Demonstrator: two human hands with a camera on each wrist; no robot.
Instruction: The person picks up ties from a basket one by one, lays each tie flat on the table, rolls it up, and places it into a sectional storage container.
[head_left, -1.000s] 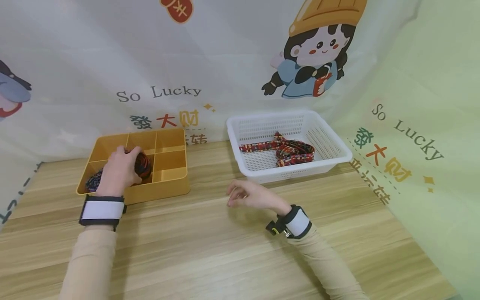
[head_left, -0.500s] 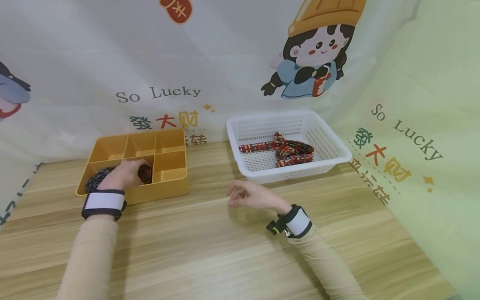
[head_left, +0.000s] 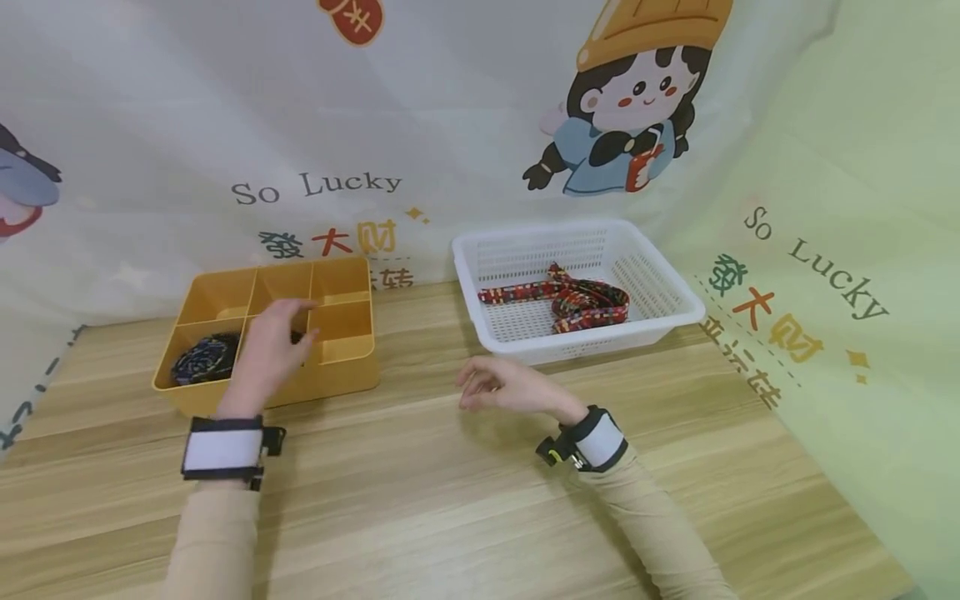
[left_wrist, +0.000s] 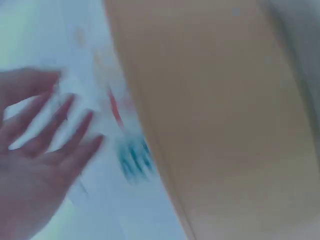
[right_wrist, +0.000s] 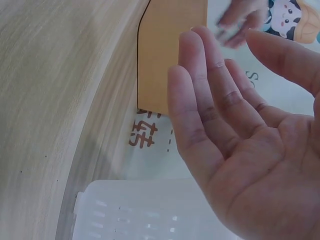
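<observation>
My left hand [head_left: 272, 343] hovers over the yellow compartment box [head_left: 345, 377], its fingers spread and holding nothing. In the left wrist view the blurred fingers stand apart beside the box's outer wall [left_wrist: 215, 120]. A dark blue patterned strap [head_left: 204, 358], rolled into a coil, lies in the front left compartment. The front middle compartment contains another coil, mostly hidden behind the left hand. My right hand [head_left: 517, 388] is in front of the white basket with loosely bent fingers; its palm shows bare in the right wrist view.
A white perforated basket [head_left: 480, 329] stands at the back right, with a red patterned strap [head_left: 592, 302] loosely looped inside. The wooden table [head_left: 420, 500] meets a printed cloth backdrop [head_left: 450, 125] behind the containers and on the right.
The left hand lowered a reddish strap coil into the box's front middle compartment, released it and rose, moving slightly right with fingers spread. The right hand has hardly moved.
</observation>
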